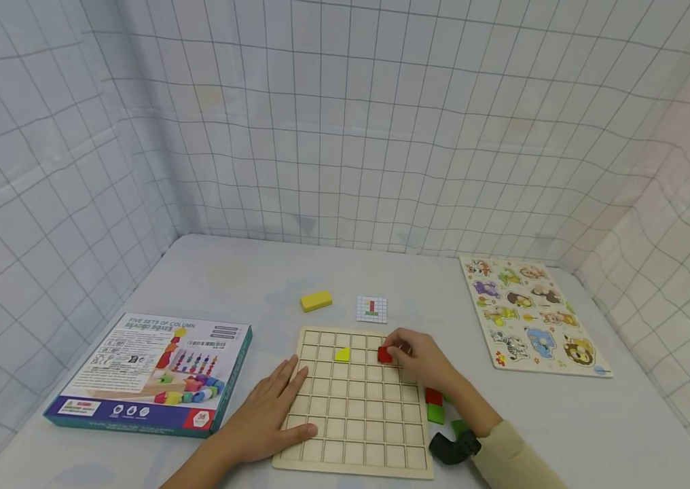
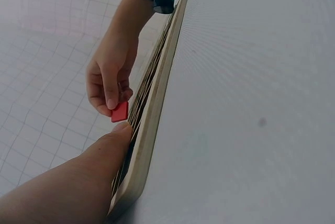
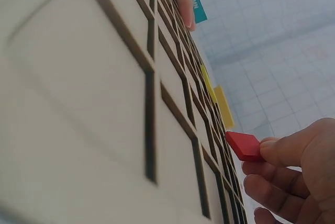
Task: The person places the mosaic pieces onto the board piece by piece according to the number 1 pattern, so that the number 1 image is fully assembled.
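A wooden grid board (image 1: 354, 430) lies flat on the table. My left hand (image 1: 268, 414) rests at its left edge, fingers spread and the thumb over the board. Between thumb and fingers, my right hand (image 1: 421, 356) pinches a red square tile (image 1: 384, 354) above the board's upper right part. The right wrist view shows the red tile (image 3: 244, 146) held by one edge, tilted and apart from the grid. One yellow tile (image 1: 342, 354) with a cut corner sits in a cell near the board's top.
Behind the board lie a yellow block (image 1: 316, 301) and a small pattern card (image 1: 372, 310). Red and green tiles (image 1: 435, 413) lie beside the board's right edge, partly under the right forearm. A boxed bead set (image 1: 149, 373) is at left, an animal puzzle (image 1: 534, 316) at right.
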`<state>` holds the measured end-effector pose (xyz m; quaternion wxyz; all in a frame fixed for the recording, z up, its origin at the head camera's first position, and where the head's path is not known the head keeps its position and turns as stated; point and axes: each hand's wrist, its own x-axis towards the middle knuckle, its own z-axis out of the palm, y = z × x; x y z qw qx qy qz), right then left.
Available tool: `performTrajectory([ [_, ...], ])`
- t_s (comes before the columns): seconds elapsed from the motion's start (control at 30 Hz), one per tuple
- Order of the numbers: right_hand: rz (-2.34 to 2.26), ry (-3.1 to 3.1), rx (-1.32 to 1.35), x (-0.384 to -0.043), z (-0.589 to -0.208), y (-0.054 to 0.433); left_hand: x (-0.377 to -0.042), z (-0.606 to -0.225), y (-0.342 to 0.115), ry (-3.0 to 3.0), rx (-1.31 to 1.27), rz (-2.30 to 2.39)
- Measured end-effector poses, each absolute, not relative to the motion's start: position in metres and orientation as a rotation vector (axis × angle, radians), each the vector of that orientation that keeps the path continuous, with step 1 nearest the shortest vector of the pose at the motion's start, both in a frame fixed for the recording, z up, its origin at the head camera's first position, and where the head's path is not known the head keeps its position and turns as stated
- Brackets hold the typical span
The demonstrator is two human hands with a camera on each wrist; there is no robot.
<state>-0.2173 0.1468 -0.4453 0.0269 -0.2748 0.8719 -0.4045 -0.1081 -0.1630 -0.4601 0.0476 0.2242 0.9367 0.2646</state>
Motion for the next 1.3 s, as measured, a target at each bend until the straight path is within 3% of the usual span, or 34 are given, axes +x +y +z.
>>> performTrajectory([
  [1.3, -1.153, 2.679, -1.013, -0.219, -0.449, 0.106, -0.109, -0.46, -0.163, 2.851, 0.684, 0.803],
])
